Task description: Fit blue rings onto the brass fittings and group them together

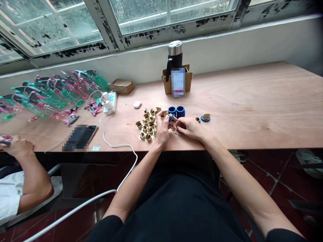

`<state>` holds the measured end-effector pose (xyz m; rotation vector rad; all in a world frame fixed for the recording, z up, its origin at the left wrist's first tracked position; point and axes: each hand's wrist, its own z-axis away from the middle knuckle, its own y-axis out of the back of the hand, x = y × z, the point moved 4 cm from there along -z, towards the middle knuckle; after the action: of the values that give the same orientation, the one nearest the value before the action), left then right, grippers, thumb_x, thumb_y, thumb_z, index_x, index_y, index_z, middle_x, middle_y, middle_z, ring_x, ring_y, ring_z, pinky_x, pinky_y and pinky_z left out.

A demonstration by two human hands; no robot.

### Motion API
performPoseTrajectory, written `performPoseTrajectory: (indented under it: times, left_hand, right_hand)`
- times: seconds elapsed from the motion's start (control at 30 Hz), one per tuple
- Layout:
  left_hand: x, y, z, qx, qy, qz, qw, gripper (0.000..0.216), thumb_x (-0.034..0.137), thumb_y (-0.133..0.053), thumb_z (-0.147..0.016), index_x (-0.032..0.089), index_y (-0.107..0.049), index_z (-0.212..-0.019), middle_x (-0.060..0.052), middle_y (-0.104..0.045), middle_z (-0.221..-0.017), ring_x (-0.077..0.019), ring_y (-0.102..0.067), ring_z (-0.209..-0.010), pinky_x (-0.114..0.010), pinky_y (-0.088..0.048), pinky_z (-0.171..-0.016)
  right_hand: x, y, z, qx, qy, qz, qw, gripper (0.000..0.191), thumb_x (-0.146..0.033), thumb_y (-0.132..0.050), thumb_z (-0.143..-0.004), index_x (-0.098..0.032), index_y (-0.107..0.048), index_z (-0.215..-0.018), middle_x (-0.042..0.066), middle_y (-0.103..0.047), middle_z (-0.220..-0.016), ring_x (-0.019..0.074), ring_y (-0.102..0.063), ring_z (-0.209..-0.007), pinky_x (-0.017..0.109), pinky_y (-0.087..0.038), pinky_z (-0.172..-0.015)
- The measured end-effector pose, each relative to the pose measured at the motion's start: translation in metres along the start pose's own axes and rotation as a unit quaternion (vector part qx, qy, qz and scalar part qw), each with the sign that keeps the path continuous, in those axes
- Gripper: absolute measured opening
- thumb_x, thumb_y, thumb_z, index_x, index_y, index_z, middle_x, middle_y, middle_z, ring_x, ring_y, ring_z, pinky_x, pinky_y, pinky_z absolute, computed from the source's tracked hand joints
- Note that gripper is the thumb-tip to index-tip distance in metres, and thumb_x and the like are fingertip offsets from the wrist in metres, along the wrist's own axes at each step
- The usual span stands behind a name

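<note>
Pale reddish wood for the table [242, 107], running lengthwise below an off-white wall [217, 48] and windows [176, 13] with dark blotches on the frames. Dark red tiles on the floor [280, 183] past the near edge. Close to the wall, a black flask [176, 60] with a steel top, rising out of an open cardboard box [167, 87]. Off to the left, rows of green and pink bottles [58, 97], a power strip [113, 101], a small white case [137, 104] and a phone [80, 137]; at the far left, another person's hand [20, 146] around something pinkish.

Held in the left hand [163, 129], between thumb and fingers closed narrow: a blue ring [172, 117] with gold metal against it, raised just over the wood. Right hand [190, 127] just beside, fingertips bunched close together near the ring; too small and overlapped to tell whether pinching anything. Thin wire loops [178, 135] on the wood under the right hand. Just left of the left hand, a loose heap of gold caps [145, 124]. Right behind the held ring, two stacks of blue rings [180, 112], side by side. To the right of the right hand, a gold-topped blue piece [205, 117], with a second partly hidden behind that hand.

Near edge of the table directly under both wrists. Close quarters between heap and stacks; broad stretch of wood reaching right, past the gold-topped piece. White cable [136, 158] hanging over the near edge, left of the left forearm.
</note>
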<state>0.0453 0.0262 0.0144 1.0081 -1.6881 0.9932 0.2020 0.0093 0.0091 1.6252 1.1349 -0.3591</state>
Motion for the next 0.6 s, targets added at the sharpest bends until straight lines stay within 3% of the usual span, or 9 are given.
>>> performPoseTrajectory:
  times: [0.23, 0.37, 0.5, 0.6]
  left_hand:
    - [-0.001, 0.000, -0.002, 0.012, 0.001, 0.008, 1.000, 0.034, 0.058, -0.051, -0.105, 0.027, -0.043, -0.116, -0.005, -0.072, -0.105, -0.0155, -0.071, -0.078, -0.031, -0.056, -0.070]
    - [-0.003, 0.002, -0.002, 0.016, 0.028, 0.028, 0.999, 0.030, 0.053, -0.048, -0.106, 0.026, -0.042, -0.117, -0.004, -0.074, -0.101, -0.0157, -0.071, -0.078, -0.031, -0.056, -0.072]
    - [-0.002, 0.003, -0.002, 0.005, 0.037, 0.060, 0.997, 0.026, 0.046, -0.046, -0.107, 0.027, -0.044, -0.124, -0.003, -0.074, -0.099, -0.0160, -0.072, -0.078, -0.030, -0.055, -0.070]
    - [-0.005, 0.003, -0.004, 0.000, 0.050, 0.060, 0.997, 0.025, 0.047, -0.046, -0.107, 0.026, -0.048, -0.120, -0.004, -0.073, -0.097, -0.0154, -0.071, -0.077, -0.029, -0.055, -0.068]
  right_hand:
    - [-0.004, 0.008, -0.001, 0.083, -0.013, -0.035, 0.996, 0.005, -0.025, -0.064, -0.095, -0.023, -0.060, -0.092, 0.002, -0.067, -0.079, 0.0180, -0.060, -0.065, 0.032, -0.046, -0.061]
    - [-0.001, 0.013, -0.001, 0.118, -0.038, -0.089, 0.988, 0.015, -0.036, -0.069, -0.097, -0.024, -0.062, -0.092, 0.004, -0.072, -0.084, 0.0198, -0.065, -0.071, 0.034, -0.050, -0.064]
    - [0.000, 0.014, -0.001, 0.118, -0.038, -0.159, 0.979, 0.022, -0.044, -0.073, -0.097, -0.023, -0.067, -0.095, 0.004, -0.073, -0.086, 0.0201, -0.067, -0.073, 0.035, -0.054, -0.066]
    - [-0.003, 0.015, -0.001, 0.108, -0.040, -0.175, 0.978, 0.027, -0.049, -0.077, -0.095, -0.022, -0.073, -0.098, 0.004, -0.074, -0.082, 0.0192, -0.066, -0.069, 0.035, -0.054, -0.064]
